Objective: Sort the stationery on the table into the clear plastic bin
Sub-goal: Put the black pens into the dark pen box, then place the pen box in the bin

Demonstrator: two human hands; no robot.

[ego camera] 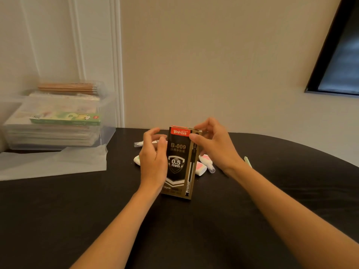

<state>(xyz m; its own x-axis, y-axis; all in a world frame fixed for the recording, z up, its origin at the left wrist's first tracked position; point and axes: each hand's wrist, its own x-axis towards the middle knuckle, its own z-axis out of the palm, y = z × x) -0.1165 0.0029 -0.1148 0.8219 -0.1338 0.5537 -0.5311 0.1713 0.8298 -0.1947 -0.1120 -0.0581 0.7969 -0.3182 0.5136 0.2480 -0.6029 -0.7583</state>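
A tall black and gold pen box (pixel 179 162) stood up on end in the middle of the dark desk (pixel 77 210). I could not tell if its bottom touched the desk. It had a red label at the top and "0.5 mm" on the front. The left hand (pixel 153 158) was on the left side of the pen box, with its fingers curled around that edge and holding it. The right hand (pixel 213 146) pinched the top right corner of the pen box, with the thumb on the front and the other fingers curled behind. Small things lay on the desk just behind the pen box. A white and pink eraser (pixel 136 159) peeked out on its left, partly hidden by the left hand. Above that lay a little white tube with a clear cap (pixel 138 144). To the right of the pen box were another white and pink eraser (pixel 200 167) and a second tube with a clear cap (pixel 210 168). A light green stick (pixel 247 162) showed farther right of the pen box, past the right wrist. The clear plastic bin (pixel 58 117) sat far to the left of the pen box, against the wall. It held flat packs and a green box (pixel 66 119), with a bunch of wooden pencils (pixel 66 88) on top. A clear sheet (pixel 52 164) lay in front of the bin, also left of the pen box.
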